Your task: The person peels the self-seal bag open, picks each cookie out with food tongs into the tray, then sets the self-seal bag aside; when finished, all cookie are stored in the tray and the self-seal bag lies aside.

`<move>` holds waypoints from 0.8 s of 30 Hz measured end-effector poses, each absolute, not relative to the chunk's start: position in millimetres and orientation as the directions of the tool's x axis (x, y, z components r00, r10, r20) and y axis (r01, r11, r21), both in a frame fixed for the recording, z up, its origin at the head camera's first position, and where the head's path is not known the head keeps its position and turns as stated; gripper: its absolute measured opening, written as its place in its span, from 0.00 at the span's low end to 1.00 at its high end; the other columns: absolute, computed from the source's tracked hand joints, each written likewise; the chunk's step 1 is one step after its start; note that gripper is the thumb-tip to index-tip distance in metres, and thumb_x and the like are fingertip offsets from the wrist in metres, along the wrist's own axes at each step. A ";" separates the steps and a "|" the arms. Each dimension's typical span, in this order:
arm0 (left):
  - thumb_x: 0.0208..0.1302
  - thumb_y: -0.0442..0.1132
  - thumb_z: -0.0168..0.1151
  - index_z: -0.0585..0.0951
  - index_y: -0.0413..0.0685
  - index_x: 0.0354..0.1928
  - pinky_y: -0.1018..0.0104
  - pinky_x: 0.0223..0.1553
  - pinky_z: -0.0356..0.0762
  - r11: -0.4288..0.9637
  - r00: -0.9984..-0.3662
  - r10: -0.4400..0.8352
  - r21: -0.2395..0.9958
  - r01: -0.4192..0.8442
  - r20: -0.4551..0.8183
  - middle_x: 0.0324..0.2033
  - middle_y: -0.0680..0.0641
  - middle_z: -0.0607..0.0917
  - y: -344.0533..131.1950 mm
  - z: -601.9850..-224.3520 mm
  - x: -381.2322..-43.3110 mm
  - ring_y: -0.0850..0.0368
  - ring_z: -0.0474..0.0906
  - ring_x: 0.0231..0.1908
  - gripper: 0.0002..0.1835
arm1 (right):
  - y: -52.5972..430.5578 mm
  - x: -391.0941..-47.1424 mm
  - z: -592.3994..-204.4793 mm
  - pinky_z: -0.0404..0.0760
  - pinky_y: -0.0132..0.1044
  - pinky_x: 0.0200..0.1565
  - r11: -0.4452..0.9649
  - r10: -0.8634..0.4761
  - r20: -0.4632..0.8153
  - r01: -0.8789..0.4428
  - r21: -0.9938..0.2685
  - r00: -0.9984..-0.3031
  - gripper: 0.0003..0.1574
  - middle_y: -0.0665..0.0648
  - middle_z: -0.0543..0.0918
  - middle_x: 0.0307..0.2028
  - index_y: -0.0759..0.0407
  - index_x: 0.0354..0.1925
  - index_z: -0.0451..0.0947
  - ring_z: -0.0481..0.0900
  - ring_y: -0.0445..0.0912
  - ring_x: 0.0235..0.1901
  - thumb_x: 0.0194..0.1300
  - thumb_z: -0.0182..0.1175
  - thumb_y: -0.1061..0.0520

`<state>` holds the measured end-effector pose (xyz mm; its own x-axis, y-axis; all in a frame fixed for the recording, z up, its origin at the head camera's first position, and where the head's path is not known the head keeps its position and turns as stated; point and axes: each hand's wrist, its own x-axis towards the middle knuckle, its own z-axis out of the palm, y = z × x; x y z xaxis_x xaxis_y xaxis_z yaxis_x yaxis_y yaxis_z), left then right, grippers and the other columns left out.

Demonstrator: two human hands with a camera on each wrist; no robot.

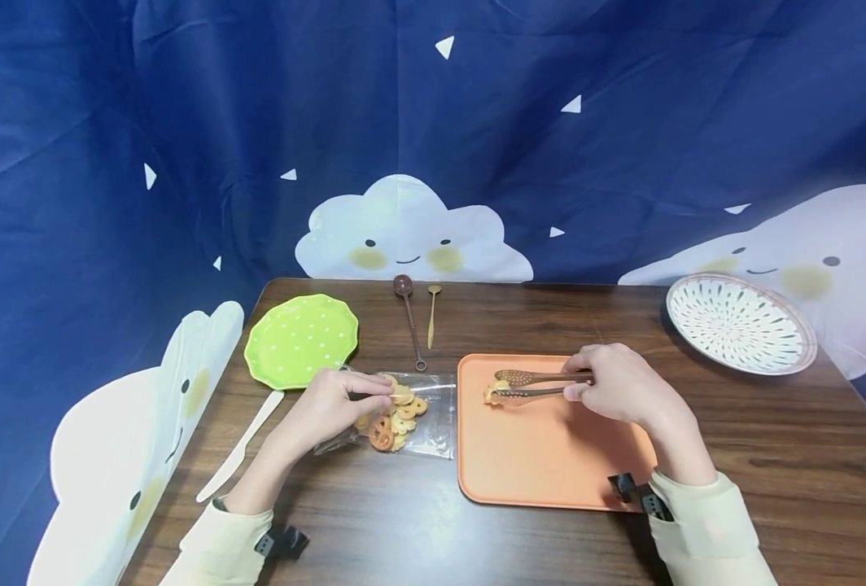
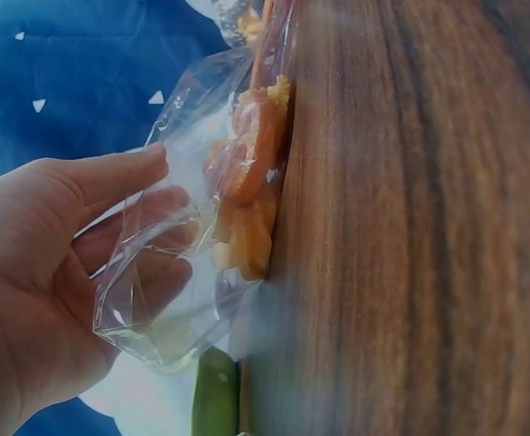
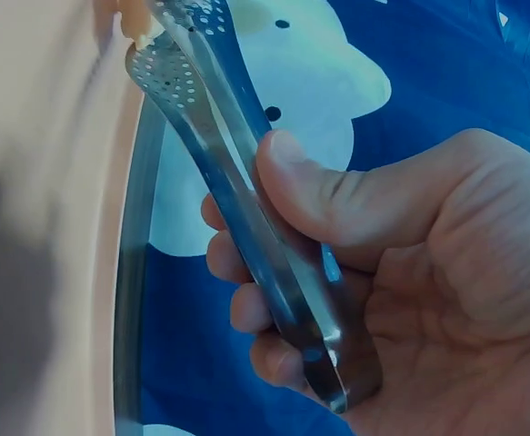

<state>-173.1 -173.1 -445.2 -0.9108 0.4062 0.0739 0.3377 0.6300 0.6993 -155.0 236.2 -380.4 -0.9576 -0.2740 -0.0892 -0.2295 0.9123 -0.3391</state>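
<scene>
My left hand (image 1: 348, 400) is over a clear plastic bag (image 1: 439, 415) of cookies (image 1: 402, 413), its thumb and fingers bent at the bag's film. In the left wrist view, several fingers (image 2: 160, 236) show through the plastic, and the cookies lie against the table side of the bag. My right hand (image 1: 616, 382) grips metal tongs (image 1: 543, 377) with perforated tips, thumb on one arm and fingers round the other. Between those tips is a pale yellow cookie (image 1: 493, 393), low over the left part of an orange tray (image 1: 550, 468).
A green dotted plate (image 1: 301, 342) lies at the back left, with a white knife (image 1: 242, 448) below it. Behind the bag are a brown spoon (image 1: 409, 317) and a small gold spoon (image 1: 432, 313). A patterned plate (image 1: 741, 325) is at the back right.
</scene>
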 end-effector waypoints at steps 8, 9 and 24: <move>0.60 0.47 0.74 0.92 0.59 0.43 0.60 0.61 0.82 0.638 -0.907 0.413 0.683 0.355 0.086 0.48 0.59 0.91 -172.7 -446.4 -172.5 0.65 0.87 0.52 0.10 | 243.0 -160.6 -390.3 0.80 0.55 0.52 0.912 -0.263 -0.105 -0.212 -0.351 -0.959 0.16 0.57 0.87 0.51 0.53 0.47 0.86 0.84 0.56 0.49 0.60 0.70 0.53; 0.60 0.47 0.74 0.92 0.60 0.43 0.60 0.61 0.82 0.637 -0.907 0.413 0.684 0.356 0.088 0.47 0.60 0.91 -172.5 -446.6 -172.7 0.66 0.87 0.52 0.09 | 243.4 -161.0 -391.0 0.81 0.54 0.51 0.912 -0.262 -0.111 -0.208 -0.355 -0.959 0.16 0.57 0.87 0.50 0.53 0.47 0.86 0.84 0.54 0.48 0.60 0.70 0.53; 0.60 0.46 0.74 0.92 0.60 0.42 0.60 0.60 0.83 0.639 -0.908 0.407 0.679 0.360 0.099 0.47 0.60 0.91 -171.4 -446.4 -172.2 0.65 0.87 0.52 0.09 | 240.3 -157.0 -381.7 0.73 0.37 0.40 0.912 -0.274 -0.197 -0.190 -0.363 -0.941 0.15 0.54 0.86 0.42 0.51 0.43 0.85 0.75 0.45 0.36 0.55 0.71 0.56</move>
